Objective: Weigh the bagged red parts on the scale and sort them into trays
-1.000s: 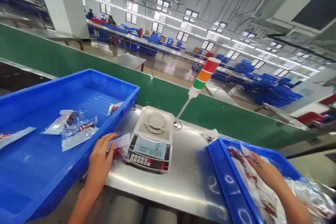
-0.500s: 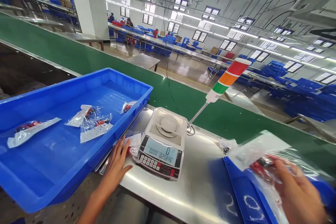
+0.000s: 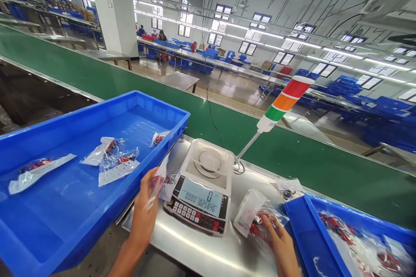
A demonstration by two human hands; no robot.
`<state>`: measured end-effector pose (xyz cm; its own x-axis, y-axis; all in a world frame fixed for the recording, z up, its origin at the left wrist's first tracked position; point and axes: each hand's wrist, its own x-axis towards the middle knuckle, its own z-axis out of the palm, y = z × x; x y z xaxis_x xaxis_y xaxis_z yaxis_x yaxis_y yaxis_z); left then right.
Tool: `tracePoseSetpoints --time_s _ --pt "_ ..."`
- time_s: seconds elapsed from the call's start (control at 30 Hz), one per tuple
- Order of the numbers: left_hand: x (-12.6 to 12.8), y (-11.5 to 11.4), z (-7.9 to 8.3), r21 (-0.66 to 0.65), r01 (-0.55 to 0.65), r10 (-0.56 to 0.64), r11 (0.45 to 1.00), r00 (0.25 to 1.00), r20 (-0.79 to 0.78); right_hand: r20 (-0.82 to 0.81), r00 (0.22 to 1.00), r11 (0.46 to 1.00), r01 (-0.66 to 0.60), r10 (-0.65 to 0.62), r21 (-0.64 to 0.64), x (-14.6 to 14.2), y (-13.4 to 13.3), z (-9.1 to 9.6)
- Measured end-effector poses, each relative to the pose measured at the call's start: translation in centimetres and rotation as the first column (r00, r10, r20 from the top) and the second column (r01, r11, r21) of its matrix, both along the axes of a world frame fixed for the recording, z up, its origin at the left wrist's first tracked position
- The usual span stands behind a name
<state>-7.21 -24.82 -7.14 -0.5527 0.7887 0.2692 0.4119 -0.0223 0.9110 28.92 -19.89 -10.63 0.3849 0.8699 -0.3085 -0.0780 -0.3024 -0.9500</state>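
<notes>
My left hand [image 3: 147, 197] is closed on a small clear-and-white plastic bag [image 3: 158, 181] with something red inside, held upright between the large blue tray and the scale. Another bag [image 3: 167, 190] with a white label part lies just behind it, against the scale's left side. My right hand [image 3: 276, 238] grips a clear plastic bag [image 3: 251, 214] with a white panel and red and dark wire-like parts, above the steel table right of the scale. The digital scale [image 3: 199, 190] has a bare round pan and its display reads 0.
The large blue tray [image 3: 65, 212] on the left holds several bags. A second blue bin [image 3: 312, 233] at right holds more bags, with one bag [image 3: 287, 188] behind its corner. A red-orange-green signal light [image 3: 282, 104] leans over the green conveyor [image 3: 156, 95].
My right hand has moved left from over the right bin, carrying its bag towards the scale. My left hand has lifted a bag from the table beside the scale.
</notes>
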Motion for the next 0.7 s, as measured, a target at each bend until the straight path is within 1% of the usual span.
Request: tracePoseSetpoints --time_s 0.03,0.07,0.1,0.13,0.2,0.23,0.27,0.3,0.37,0.47,0.53,0.57,0.6,0.63,0.7 --pt "0.4 1.2 1.8 0.053 0.088 -0.084 0.995 0.994 -0.069 -0.007 1.000 1.000 0.011 -0.011 -0.008 0.1 -0.1 -0.5" --pt "0.8 2.5 3.5 0.102 0.180 -0.163 0.978 0.974 -0.156 -0.009 1.000 1.000 0.020 -0.020 -0.017 0.3 -0.2 -1.0" --pt "1.2 4.0 5.3 0.125 0.292 -0.254 0.948 0.933 -0.256 -0.011 1.000 0.999 0.027 -0.028 -0.025 0.4 -0.2 -1.4" --pt "1.6 5.6 6.9 0.133 0.392 -0.323 0.910 0.873 -0.366 -0.020 0.999 0.999 0.030 -0.031 -0.026 0.6 -0.1 -1.8" --pt "2.4 8.7 9.6 0.088 0.510 -0.387 0.856 0.744 -0.545 -0.051 0.998 0.999 0.021 -0.022 -0.025 1.0 0.0 -2.7" --pt "2.8 10.1 10.4 0.041 0.536 -0.401 0.843 0.678 -0.616 -0.070 0.997 0.999 0.017 -0.020 -0.033 1.2 0.0 -3.1" --pt "3.3 11.4 11.0 -0.015 0.547 -0.415 0.837 0.616 -0.669 -0.087 0.996 0.999 0.021 -0.025 -0.043 1.4 0.0 -3.5" --pt "3.7 12.5 11.2 -0.073 0.550 -0.432 0.832 0.559 -0.707 -0.106 0.994 0.998 0.030 -0.035 -0.051 1.6 -0.1 -3.9" --pt "4.6 14.2 10.9 -0.166 0.557 -0.474 0.814 0.470 -0.745 -0.147 0.988 0.997 0.042 -0.051 -0.062 1.9 -0.3 -4.6" --pt "5.1 15.5 9.2 -0.250 0.579 -0.538 0.776 0.401 -0.741 -0.187 0.981 0.998 0.045 -0.051 -0.037 1.9 -0.7 -5.1" --pt "4.8 15.5 8.4 -0.304 0.591 -0.583 0.747 0.364 -0.727 -0.206 0.977 0.999 0.051 -0.054 -0.020 1.7 -1.0 -5.0" --pt "4.4 15.2 8.2 -0.322 0.601 -0.608 0.731 0.361 -0.707 -0.227 0.972 0.998 0.057 -0.059 -0.020 1.5 -1.0 -4.9" --pt "4.0 14.7 8.3 -0.330 0.614 -0.633 0.717 0.376 -0.677 -0.251 0.966 0.998 0.063 -0.067 -0.025 1.3 -1.1 -4.6" --pt "3.5 14.0 8.6 -0.325 0.628 -0.655 0.707 0.408 -0.636 -0.273 0.959 0.997 0.068 -0.075 -0.036 1.1 -1.1 -4.4" --pt "2.6 12.2 9.4 -0.273 0.642 -0.668 0.717 0.518 -0.535 -0.297 0.950 0.995 0.081 -0.094 -0.054 0.8 -1.1 -3.8"
